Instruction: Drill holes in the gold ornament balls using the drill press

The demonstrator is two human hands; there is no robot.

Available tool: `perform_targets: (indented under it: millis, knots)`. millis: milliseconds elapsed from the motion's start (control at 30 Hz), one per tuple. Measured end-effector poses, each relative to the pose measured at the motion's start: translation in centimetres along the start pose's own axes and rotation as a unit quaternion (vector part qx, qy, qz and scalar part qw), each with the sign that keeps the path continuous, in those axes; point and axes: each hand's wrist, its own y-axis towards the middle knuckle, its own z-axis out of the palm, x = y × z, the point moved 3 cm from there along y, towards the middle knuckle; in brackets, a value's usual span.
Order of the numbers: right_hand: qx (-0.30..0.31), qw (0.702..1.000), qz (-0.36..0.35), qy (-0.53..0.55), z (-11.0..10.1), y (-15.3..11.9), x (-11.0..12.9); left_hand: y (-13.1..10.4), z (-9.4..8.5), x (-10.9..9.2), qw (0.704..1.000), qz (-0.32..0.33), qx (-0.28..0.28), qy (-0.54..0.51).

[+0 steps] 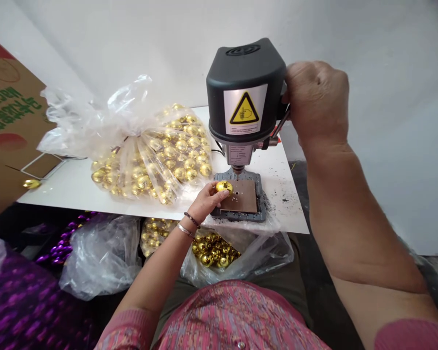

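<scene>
A shiny gold mirrored ball is pinched in my left hand, over the left part of a brown board on the base of a small drill press. The drill's tip hangs close behind the ball; whether they touch I cannot tell. My right hand is raised at the right of the black motor housing, its fingers wrapped round the feed lever. The lever's end is hidden inside the fist. A small dark hole shows in the board.
On the white table, a tied clear bag of gold balls lies left of the press. Dark shavings scatter at right. An open bag of gold balls is at my lap. A cardboard box and purple balls are at left.
</scene>
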Motion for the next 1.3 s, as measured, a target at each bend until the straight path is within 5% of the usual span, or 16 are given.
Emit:
perform_targets:
  millis: [100, 367, 600, 933, 1300]
  knots:
    - [-0.004, 0.996, 0.078, 0.032, 0.1, -0.4, 0.1, 0.8, 0.8, 0.0, 0.999, 0.010, 0.003, 0.052]
    - [-0.026, 0.991, 0.060, 0.114, 0.4, -0.5, -0.1, 1.6, 1.9, -0.6, 0.972, 0.052, -0.053, 0.221]
    - [-0.017, 0.991, 0.045, 0.127, 0.1, -0.6, 0.1, 1.8, 3.5, -1.4, 0.928, 0.089, -0.036, 0.360]
    - [-0.028, 0.985, 0.050, 0.162, 0.4, -0.8, -0.5, 2.5, 3.2, 0.5, 0.961, 0.050, -0.026, 0.270]
    - [-0.101, 0.991, -0.080, -0.037, -1.5, -11.1, -1.0, 2.4, 3.3, 0.8, 0.956, 0.065, -0.034, 0.284]
